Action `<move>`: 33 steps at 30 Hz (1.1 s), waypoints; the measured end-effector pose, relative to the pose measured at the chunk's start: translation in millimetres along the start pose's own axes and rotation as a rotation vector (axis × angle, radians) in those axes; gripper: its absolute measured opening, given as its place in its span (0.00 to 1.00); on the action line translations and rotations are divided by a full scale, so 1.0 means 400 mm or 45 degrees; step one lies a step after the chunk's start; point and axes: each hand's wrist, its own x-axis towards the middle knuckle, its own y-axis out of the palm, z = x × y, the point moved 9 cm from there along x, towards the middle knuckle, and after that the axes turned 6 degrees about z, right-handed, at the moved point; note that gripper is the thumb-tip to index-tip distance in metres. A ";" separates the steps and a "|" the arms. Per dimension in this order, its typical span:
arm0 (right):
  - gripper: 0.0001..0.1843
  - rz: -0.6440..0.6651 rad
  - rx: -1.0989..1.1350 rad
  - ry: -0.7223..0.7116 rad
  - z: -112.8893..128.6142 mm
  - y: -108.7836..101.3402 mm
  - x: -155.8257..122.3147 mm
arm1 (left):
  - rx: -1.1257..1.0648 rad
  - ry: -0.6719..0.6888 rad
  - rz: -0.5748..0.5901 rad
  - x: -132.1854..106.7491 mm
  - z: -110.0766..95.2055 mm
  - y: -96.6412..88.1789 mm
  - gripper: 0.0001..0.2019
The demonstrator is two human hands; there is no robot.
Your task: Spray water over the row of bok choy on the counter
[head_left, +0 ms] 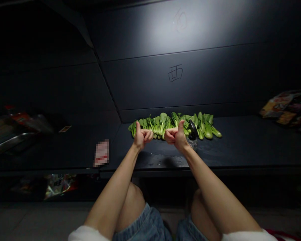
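My left hand [142, 136] is held up over the shelf with its thumb raised and its fingers curled in. Opposite it, my right hand [177, 136] makes the same thumbs-up fist, a short gap away. Neither fist shows anything in it. Behind both hands, a row of green bok choy [163, 124] lies along the back of the dark shelf [240, 147], leaves toward the back panel. A spray bottle with a black head [193, 130] and a clear body stands just beyond my right wrist, partly hidden by it.
Colourful snack packets [281, 103] lie at the right. On the left are blurred packages [22, 118], a small card [65, 129] and a pixelated red-and-white tag [101, 153]. A snack bag [59, 184] sits on the lower shelf. Water drops wet the shelf's front.
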 end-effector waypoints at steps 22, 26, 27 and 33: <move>0.46 -0.095 -0.078 0.085 -0.067 -0.049 -0.010 | -0.338 -0.157 -0.070 0.028 0.108 0.004 0.42; 0.34 -0.537 -0.830 -0.417 0.088 -0.086 -0.122 | -0.045 -0.075 -0.404 0.032 0.121 -0.047 0.39; 0.30 -0.643 -1.021 -0.548 0.127 -0.087 -0.157 | 0.032 -0.061 -0.466 0.031 0.123 -0.056 0.37; 0.21 -1.098 -1.486 -0.762 0.194 -0.172 -0.269 | 0.570 0.111 -0.539 0.025 0.102 -0.056 0.23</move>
